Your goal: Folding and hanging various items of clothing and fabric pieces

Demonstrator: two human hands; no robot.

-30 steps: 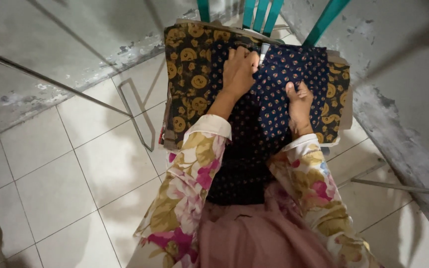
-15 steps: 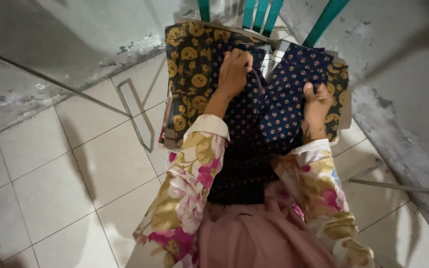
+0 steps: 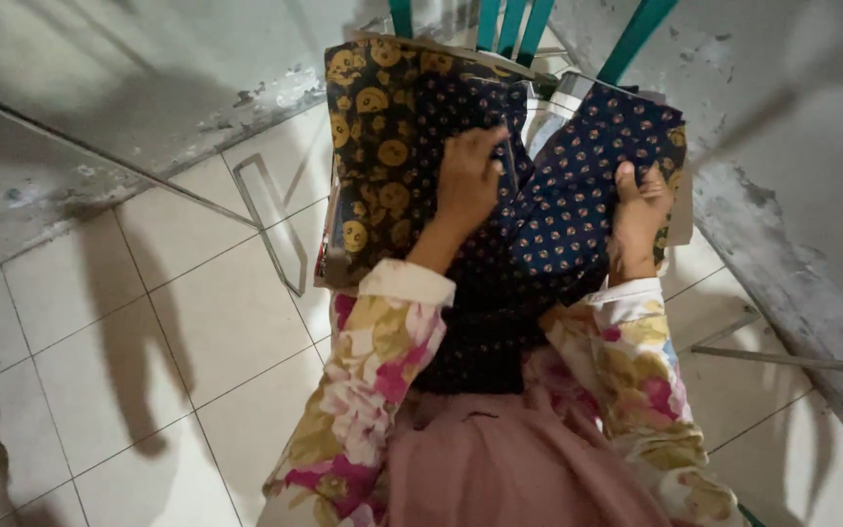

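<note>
Clearly soft, light navy dotted cloth (image 3: 578, 224) lay limp. Left hand (image 3: 467, 181) pressed flat at 11 o'clock. Right hand (image 3: 639, 210) pinched its edge, best hold.

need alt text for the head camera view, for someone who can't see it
Two hands in floral sleeves handle a dark blue dotted cloth on a chair seat: the left hand presses it flat, the right hand grips a raised fold. Beneath lies a dark cloth with yellow flowers, above a pale tiled floor.
</note>
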